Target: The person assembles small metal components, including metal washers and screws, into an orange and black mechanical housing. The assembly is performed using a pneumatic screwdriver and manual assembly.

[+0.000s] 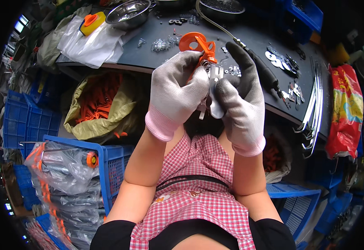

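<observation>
Both my hands wear pale grey gloves with pink cuffs and meet at the table's front edge. In my left hand [175,87] is an orange plastic part [209,49] with a round, cut-out end, gripped between thumb and fingers. A small coil spring [205,63] shows by the left fingertips. My right hand [244,102] pinches a flat metal bracket [216,89] under its thumb, while its index finger points up and away. The bracket touches or overlaps the lower end of the orange part. The gloves hide where these pieces join.
On the dark table [165,26] lie loose small fittings [164,44], a metal bowl [128,14], a corded black power screwdriver [262,66] and bent metal rods [316,104]. A sack [75,125] of orange parts stands below. Blue crates [117,166] flank my legs; a red bag [344,108] hangs right.
</observation>
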